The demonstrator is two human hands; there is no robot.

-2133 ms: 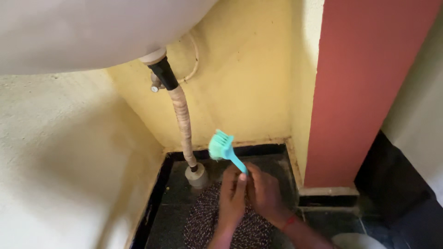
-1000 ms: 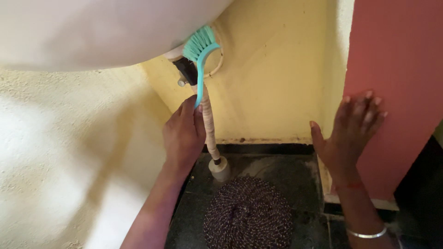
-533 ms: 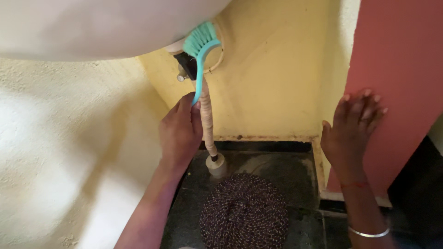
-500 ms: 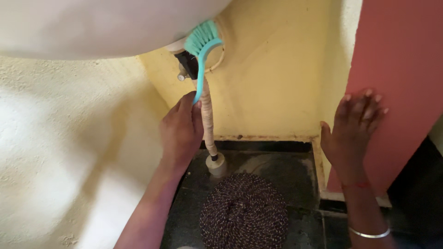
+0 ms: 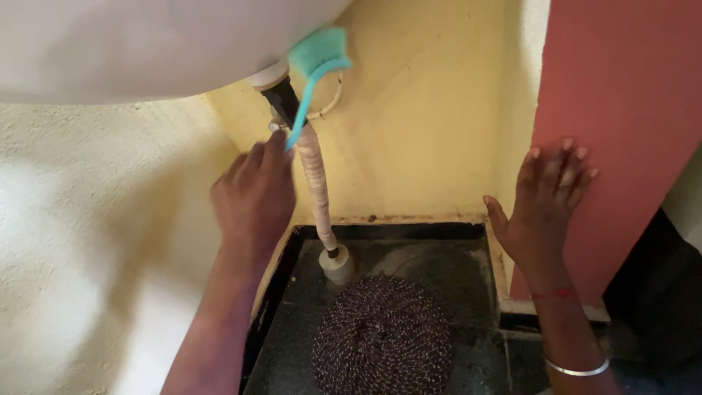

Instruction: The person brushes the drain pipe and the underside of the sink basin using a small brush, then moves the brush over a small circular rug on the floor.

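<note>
Head view looks down under a white basin, and everything sits around its drain pipe. Just left of the pipe, the person's left hand has its fingers curled closed around the lower end of a teal brush. The handle slants up across the pipe's black top, and the bristle head presses against the underside of the basin just right of where the pipe joins it. Well right of the pipe, the right hand lies flat, fingers spread wide and holding nothing, against a red wall panel. Below the pipe's foot, a round woven mat lies on the dark floor.
</note>
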